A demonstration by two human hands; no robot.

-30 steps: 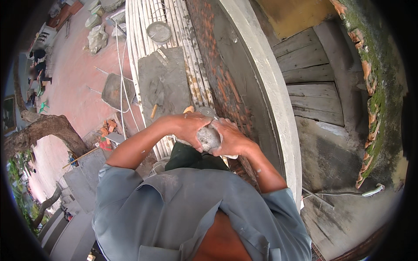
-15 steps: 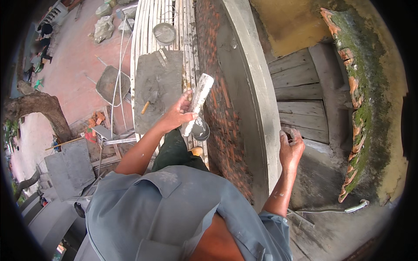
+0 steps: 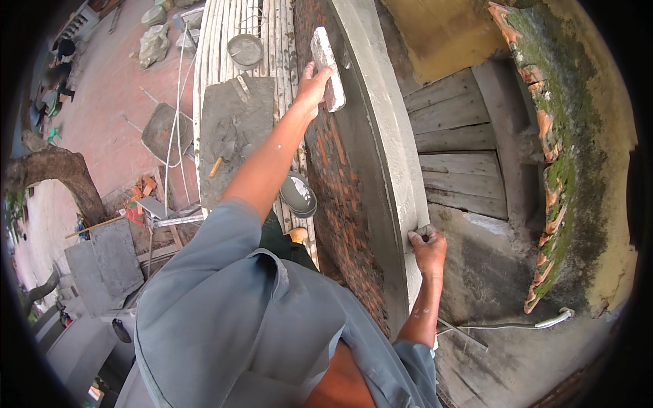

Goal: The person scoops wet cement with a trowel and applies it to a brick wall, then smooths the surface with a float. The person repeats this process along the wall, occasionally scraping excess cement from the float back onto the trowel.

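With my left arm stretched forward, my left hand (image 3: 314, 88) grips a white, mortar-smeared plastering float (image 3: 329, 71). The float is up against the wall's face, beside the grey plaster (image 3: 371, 160); whether it touches, I cannot tell. Below that plaster, bare red brickwork (image 3: 343, 194) shows. My right hand (image 3: 428, 250) is curled closed at the pale top edge of the wall (image 3: 388, 122), with no object visible in its fingers. Left of the wall, a mortar board (image 3: 235, 132) carries wet grey mortar and a tool with a wooden handle (image 3: 215, 167).
A platform of pale poles (image 3: 286, 41) runs along the wall. On it stand a dark bucket (image 3: 299, 197) near my foot and a mortar-coated pan (image 3: 245, 52) farther off. A wheelbarrow (image 3: 166, 132) sits on the paving below. Mossy tiles (image 3: 551, 149) edge the right side.
My left hand has carried the float forward and up to the wall's face, turning it more upright. My right hand has come down and left onto the wall's top edge. My view has shifted slightly.
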